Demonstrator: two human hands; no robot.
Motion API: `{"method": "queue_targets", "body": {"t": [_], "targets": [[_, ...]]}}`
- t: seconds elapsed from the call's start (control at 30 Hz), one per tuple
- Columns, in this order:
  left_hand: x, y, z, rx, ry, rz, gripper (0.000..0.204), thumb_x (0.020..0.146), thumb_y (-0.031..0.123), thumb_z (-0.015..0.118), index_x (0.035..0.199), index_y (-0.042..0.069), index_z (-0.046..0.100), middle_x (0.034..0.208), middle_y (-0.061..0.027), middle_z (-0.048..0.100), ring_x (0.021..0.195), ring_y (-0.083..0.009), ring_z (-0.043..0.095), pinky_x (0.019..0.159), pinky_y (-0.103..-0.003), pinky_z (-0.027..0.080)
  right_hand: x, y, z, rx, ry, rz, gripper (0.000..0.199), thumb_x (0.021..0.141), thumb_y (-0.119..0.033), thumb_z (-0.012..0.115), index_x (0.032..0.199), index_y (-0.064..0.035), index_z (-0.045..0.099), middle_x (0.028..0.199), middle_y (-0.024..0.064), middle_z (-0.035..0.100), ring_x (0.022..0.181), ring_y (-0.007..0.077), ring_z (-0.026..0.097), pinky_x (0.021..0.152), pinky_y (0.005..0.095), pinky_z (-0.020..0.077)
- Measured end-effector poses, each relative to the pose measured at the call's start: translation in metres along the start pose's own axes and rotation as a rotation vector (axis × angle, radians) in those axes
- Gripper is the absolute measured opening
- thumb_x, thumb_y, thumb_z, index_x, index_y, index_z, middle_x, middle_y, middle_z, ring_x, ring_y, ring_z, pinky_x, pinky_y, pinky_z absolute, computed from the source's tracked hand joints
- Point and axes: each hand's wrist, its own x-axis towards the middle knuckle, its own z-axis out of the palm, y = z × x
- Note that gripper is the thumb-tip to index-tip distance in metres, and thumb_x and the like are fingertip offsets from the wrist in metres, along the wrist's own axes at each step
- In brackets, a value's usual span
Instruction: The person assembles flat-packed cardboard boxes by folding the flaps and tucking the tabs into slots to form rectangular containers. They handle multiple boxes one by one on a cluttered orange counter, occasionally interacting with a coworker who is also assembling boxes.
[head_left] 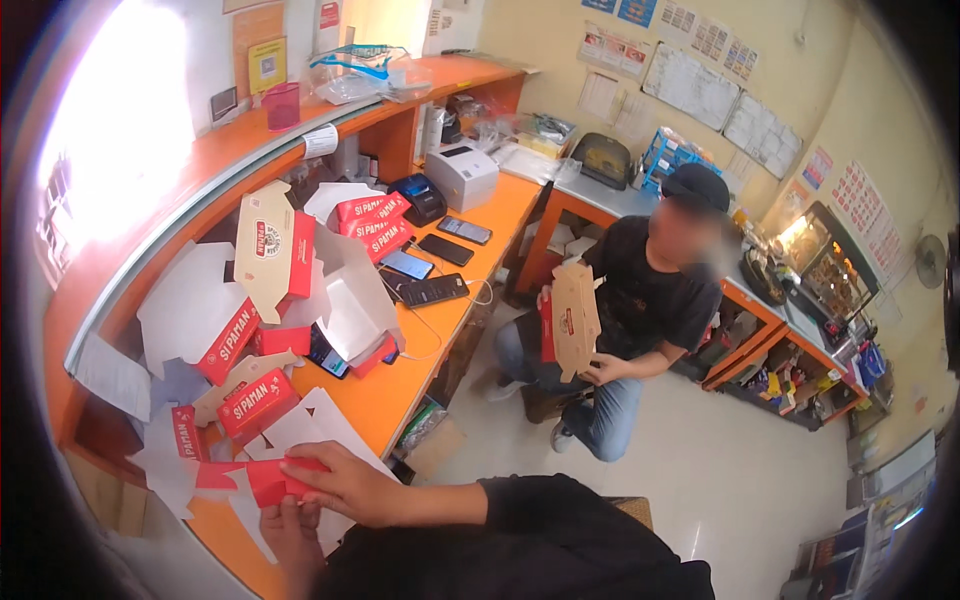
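At the near end of the orange counter, my right hand (350,487) pinches the folded red edge of a red-and-white takeaway box (266,482) from above. Below it, my left hand (291,532) grips the same box with thumb and fingers closed. The box is partly folded, with white inner flaps spread to the left. White flat cardboard (325,428) lies under and beyond my hands. Just past it sits a folded red takeaway box (258,405), and a larger brown-and-red box (270,250) leans on the pile farther back.
Several phones (445,249) with cables lie along the counter (400,385), near a white label printer (462,176) and a small black printer (418,198). An orange shelf (250,150) runs along the left. A seated co-worker (650,280) holds a brown-and-red box (575,325).
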Motion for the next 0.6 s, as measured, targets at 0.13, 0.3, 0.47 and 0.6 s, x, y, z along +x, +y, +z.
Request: {"method": "queue_targets", "body": {"t": [0.13, 0.3, 0.47, 0.6], "targets": [[0.003, -0.003, 0.018, -0.039, 0.02, 0.051, 0.023, 0.096, 0.009, 0.05, 0.117, 0.002, 0.053, 0.108, -0.01, 0.064, 0.09, -0.015, 0.065, 0.077, -0.026, 0.055, -0.007, 0.005, -0.015, 0.125, -0.047, 0.076, 0.038, 0.088, -0.018, 0.061, 0.123, -0.0054, 0.055, 0.13, 0.0139, 0.045, 0.12, 0.0344, 0.042, 0.1, 0.0417, 0.0384], [0.006, -0.014, 0.029, 0.059, -0.001, 0.067, 0.019, 0.095, 0.009, 0.051, 0.112, 0.002, 0.056, 0.104, -0.0094, 0.065, 0.087, -0.0125, 0.065, 0.069, -0.023, 0.054, -0.026, 0.005, -0.041, -0.045, -0.047, -0.122, 0.035, 0.089, -0.02, 0.06, 0.122, -0.0088, 0.058, 0.134, 0.0128, 0.045, 0.12, 0.0337, 0.042, 0.101, 0.0401, 0.0377], [-0.009, -0.041, 0.085, 0.172, 0.006, -0.061, 0.019, 0.095, 0.012, 0.053, 0.109, 0.001, 0.057, 0.099, -0.0076, 0.064, 0.082, -0.0119, 0.064, 0.065, -0.022, 0.051, -0.048, 0.018, -0.065, -0.105, 0.043, 0.107, 0.039, 0.091, -0.023, 0.057, 0.127, -0.0101, 0.055, 0.137, 0.0136, 0.043, 0.119, 0.0343, 0.043, 0.101, 0.0403, 0.0369], [-0.007, -0.05, 0.119, -0.011, -0.016, -0.132, 0.021, 0.094, 0.008, 0.049, 0.11, -0.003, 0.057, 0.097, -0.0093, 0.066, 0.082, -0.0166, 0.064, 0.07, -0.026, 0.051, -0.069, 0.021, -0.089, -0.263, 0.007, 0.073, 0.046, 0.093, -0.018, 0.053, 0.136, -0.0065, 0.043, 0.137, 0.0155, 0.041, 0.119, 0.0337, 0.044, 0.1, 0.0393, 0.0384]]}}
